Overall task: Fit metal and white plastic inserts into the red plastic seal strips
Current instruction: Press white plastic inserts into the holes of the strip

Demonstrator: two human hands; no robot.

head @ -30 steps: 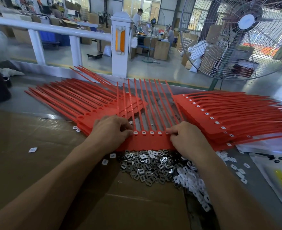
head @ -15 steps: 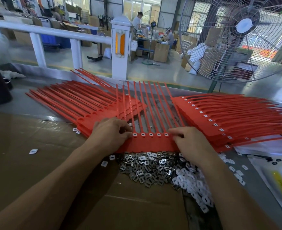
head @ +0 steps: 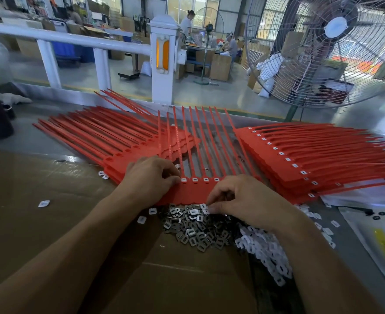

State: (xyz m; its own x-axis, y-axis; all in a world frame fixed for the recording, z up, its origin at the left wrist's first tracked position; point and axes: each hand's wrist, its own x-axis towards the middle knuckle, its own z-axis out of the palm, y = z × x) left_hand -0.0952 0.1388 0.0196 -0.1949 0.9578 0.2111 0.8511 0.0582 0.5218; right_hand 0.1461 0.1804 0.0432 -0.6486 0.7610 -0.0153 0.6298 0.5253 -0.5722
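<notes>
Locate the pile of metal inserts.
Head view, bottom centre: the metal inserts lie on cardboard, below the red strip, left of the white inserts.

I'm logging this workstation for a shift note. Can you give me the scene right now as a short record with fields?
work piece: red seal strip sheet, four white inserts visible in its sockets
left hand: fingers curled at the sheet's socket row
right hand: fingertips at the metal inserts pile
white inserts pile: right of the metal one
fitted stack: right
unfitted stack: left

Daylight is entering through rear windows onto a grey concrete floor — a white railing and large caged fan are standing behind the worktable.
</notes>
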